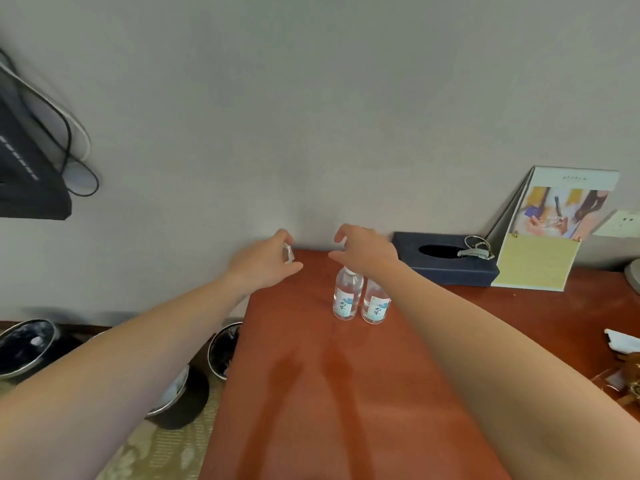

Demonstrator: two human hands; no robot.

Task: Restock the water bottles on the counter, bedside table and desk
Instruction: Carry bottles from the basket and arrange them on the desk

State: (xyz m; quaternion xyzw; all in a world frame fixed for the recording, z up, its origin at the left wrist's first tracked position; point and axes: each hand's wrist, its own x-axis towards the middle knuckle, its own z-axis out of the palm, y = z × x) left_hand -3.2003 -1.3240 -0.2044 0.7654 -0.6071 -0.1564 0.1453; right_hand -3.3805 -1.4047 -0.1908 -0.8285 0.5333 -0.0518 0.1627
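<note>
Right arm [433, 299] hid the right bottle [375, 304]'s cap; small clear object [288, 253] pinched in left hand [265, 263] was too blurred to identify.

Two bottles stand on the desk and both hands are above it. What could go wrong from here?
1. The right hand reaches across the two water bottles, and its forearm hides the right bottle's top. Drawing the arm back low could knock them over. They stand close together, so one may topple the other.
2. The left hand pinches a small clear thing near the left edge of the desk. If it slips, it might fall toward the bins below.
</note>
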